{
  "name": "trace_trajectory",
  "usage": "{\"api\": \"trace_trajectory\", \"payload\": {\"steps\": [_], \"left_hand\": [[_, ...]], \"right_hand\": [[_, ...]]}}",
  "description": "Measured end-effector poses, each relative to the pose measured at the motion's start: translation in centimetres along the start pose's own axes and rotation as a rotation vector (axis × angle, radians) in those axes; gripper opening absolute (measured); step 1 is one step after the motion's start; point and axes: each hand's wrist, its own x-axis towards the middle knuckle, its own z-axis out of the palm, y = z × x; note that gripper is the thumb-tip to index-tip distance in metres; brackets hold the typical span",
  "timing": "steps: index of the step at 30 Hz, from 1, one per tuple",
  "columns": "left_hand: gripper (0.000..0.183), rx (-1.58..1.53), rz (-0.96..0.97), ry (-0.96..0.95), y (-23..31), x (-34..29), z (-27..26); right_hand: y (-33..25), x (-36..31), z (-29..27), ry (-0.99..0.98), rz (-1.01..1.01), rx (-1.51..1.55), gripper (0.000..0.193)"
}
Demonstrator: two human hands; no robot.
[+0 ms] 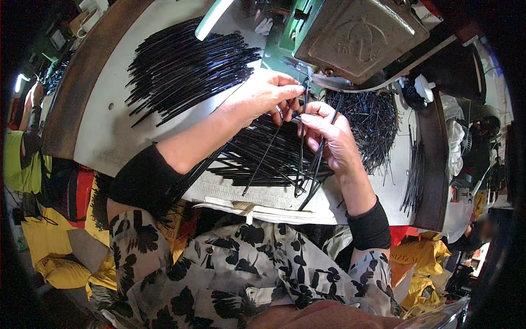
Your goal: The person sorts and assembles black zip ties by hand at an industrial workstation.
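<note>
Close together under the front of a sewing machine (356, 41), my two hands work on thin black straps (302, 145). My left hand (267, 97) pinches a strap's upper end between thumb and fingers. Just to its right, my right hand (335, 136) is closed on black straps too, their lengths hanging down toward me. Below the hands lies a loose pile of black straps (255, 159). A larger, neatly aligned bundle of straps (183, 68) rests to the left. Where the fingertips meet, the strap ends are partly hidden.
A tangled heap of black straps (378, 131) sits right of my hands, with several loose straps (415, 170) beyond it. The pale tabletop (93, 131) has a brown rim. A lit tube lamp (215, 17) hangs above. Yellow bags (60, 268) lie below. Another person's sleeve (22, 159) shows far left.
</note>
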Motion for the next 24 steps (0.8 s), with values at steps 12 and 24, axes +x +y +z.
{"api": "trace_trajectory", "payload": {"steps": [12,24], "left_hand": [[0.031,0.108,0.017,0.035,0.1,0.7,0.1],[0.034,0.012,0.014,0.077,-0.2,0.1,0.4]], "right_hand": [[-0.2,0.8,-0.5,0.005,0.003,-0.022,0.020],[0.0,0.7,0.1,-0.034,0.074,0.178,0.020]]}}
